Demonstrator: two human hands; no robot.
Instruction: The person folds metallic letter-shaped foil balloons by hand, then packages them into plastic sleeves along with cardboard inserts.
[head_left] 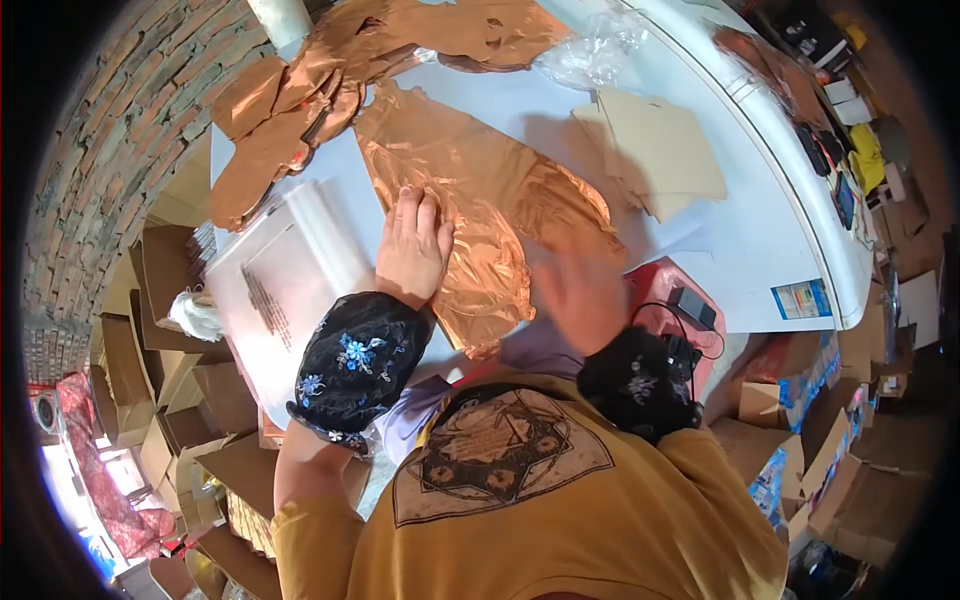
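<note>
Copper-coloured material (450, 150); black left cuff (350, 375), blue flowers (356, 352); mustard shirt (610, 490).

A glossy, copper-coloured, foil-like sheet (490, 185), irregular in outline, is shown spread on the pale desk (745, 285); its far portion is laid fairly smooth, while its near and right-hand portions are wrinkled and loosely gathered.

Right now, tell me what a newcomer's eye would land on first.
Probably the shiny, crinkled copper-coloured sheet spread across the pale blue tabletop, with the left hand flat on it and the blurred right hand near its right edge. Next, the heap of similar copper-coloured pieces along the tabletop's far and left sides, and the fanned stack of flat cream sheets lying to the right of the crinkled one.
</note>
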